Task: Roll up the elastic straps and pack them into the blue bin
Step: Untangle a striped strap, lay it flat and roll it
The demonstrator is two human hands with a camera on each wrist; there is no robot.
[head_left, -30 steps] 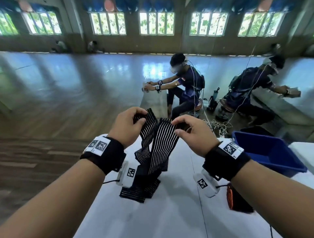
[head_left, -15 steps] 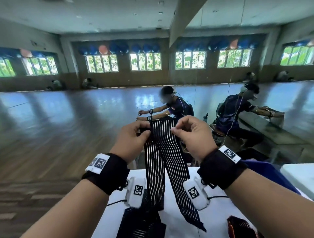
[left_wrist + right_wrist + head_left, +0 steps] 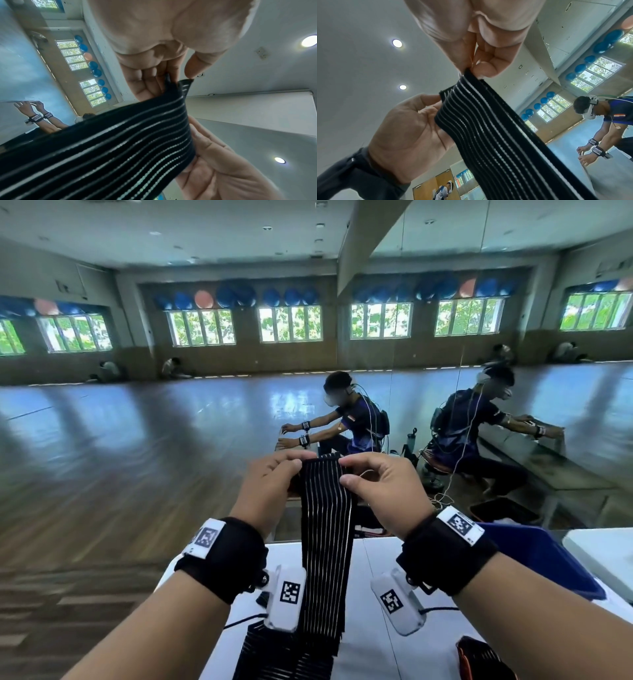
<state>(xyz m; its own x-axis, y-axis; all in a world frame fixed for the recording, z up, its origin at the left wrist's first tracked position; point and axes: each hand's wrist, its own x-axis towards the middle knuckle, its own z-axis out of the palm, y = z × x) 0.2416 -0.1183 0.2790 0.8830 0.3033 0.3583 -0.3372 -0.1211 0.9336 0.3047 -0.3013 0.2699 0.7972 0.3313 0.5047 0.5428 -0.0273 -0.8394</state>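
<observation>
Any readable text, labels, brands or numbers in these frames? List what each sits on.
No readable words or numbers.
Left wristband tag: square black-and-white marker pattern, no letters.
Right wristband tag: same kind of marker; tiny print at its edge, too small to read.
Left wrist camera and right wrist camera: marker patterns only.
Striped elastic strap: no label visible.

Both arms reach forward, raised to chest height. The left hand (image 3: 270, 484) and right hand (image 3: 380, 487) sit close together (thumbs toward each other), fingers curled, each pinching the strap's (image 3: 325, 525) top edge.
</observation>
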